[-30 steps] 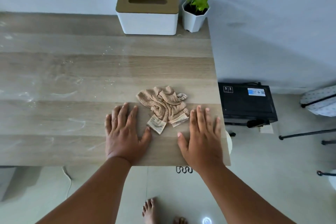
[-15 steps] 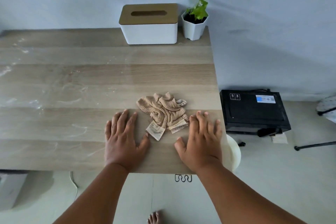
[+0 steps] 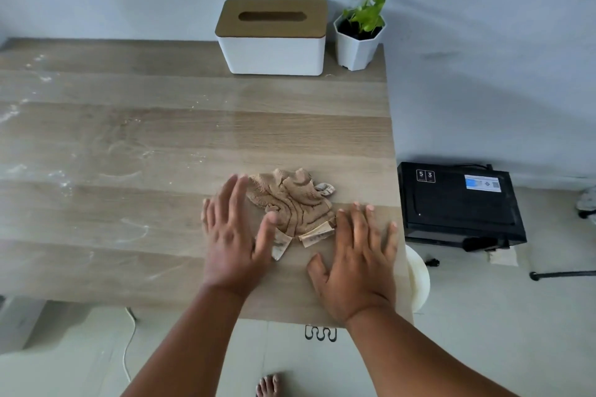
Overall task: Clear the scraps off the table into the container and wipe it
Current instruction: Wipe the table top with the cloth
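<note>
A crumpled tan cloth (image 3: 292,200) lies near the right front of the wooden table (image 3: 161,138). Paper scraps poke out at its front edge (image 3: 317,235) and at its right side (image 3: 326,188). My left hand (image 3: 237,235) hovers with fingers spread at the cloth's left edge, blurred, its thumb over one scrap. My right hand (image 3: 358,259) rests flat on the table just right of the cloth, fingers apart, holding nothing. A round white container (image 3: 419,280) shows partly below the table's right front corner. White dusty smears (image 3: 58,177) cover the left part of the table.
A white tissue box with a wooden lid (image 3: 272,37) and a small potted plant (image 3: 359,32) stand at the table's back right edge by the wall. A black box (image 3: 458,203) sits on the floor to the right. A bare foot (image 3: 267,385) shows below.
My left hand has lifted off the table and moved right and forward to the cloth's edge. The right hand stays flat. The view has shifted slightly.
</note>
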Tool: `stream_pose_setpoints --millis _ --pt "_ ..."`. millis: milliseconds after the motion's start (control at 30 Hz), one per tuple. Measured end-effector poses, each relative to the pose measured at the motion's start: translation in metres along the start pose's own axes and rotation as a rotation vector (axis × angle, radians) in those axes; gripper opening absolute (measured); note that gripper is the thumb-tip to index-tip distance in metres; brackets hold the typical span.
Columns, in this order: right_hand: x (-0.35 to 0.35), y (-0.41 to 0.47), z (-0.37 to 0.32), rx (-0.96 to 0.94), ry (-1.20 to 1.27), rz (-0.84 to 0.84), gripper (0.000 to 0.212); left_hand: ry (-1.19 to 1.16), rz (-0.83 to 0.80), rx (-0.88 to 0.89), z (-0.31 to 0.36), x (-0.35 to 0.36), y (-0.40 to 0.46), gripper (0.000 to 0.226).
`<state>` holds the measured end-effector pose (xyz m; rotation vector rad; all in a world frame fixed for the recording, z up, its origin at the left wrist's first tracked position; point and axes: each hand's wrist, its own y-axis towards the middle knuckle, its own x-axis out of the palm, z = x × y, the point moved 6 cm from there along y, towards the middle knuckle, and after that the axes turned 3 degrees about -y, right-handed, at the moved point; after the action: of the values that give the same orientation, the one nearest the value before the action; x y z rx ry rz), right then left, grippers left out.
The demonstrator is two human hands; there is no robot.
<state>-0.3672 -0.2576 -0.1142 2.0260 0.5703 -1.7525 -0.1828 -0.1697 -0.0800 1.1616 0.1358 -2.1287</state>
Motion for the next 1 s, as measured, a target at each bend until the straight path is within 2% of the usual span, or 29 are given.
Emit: stream_pose_setpoints --millis 100,167,233,500,667,767,833,1000 --pt "0.000 0.000 0.000 -0.004 -0.017 -0.028 0.084 0.102 -0.105 0.162 0.047 0.038 0.029 0.071" --pt "0.000 0.001 0.000 0.009 -0.028 -0.047 0.086 0.239 -0.259 0.186 0.057 0.068 0.040 0.071" --pt "0.000 0.002 -0.001 0.017 -0.031 -0.048 0.088 0.378 -0.330 0.190 0.055 0.084 0.039 0.069" --pt "0.002 0.004 0.002 0.006 -0.041 -0.035 0.087 0.362 -0.273 0.213 0.035 0.059 0.004 0.061" --pt "0.005 0.002 0.003 -0.013 -0.069 -0.047 0.084 0.419 -0.243 0.147 -0.021 0.003 -0.056 0.061" --pt "0.005 0.003 0.002 -0.009 -0.084 -0.060 0.084 0.479 -0.283 0.065 -0.059 -0.029 -0.060 0.069" --pt "0.005 0.004 0.000 -0.002 -0.094 -0.068 0.084 0.500 -0.310 -0.029 -0.071 -0.030 -0.040 0.076" --pt "0.007 0.007 -0.001 0.031 -0.087 -0.060 0.078 0.491 -0.245 -0.218 -0.059 0.009 0.011 0.085"
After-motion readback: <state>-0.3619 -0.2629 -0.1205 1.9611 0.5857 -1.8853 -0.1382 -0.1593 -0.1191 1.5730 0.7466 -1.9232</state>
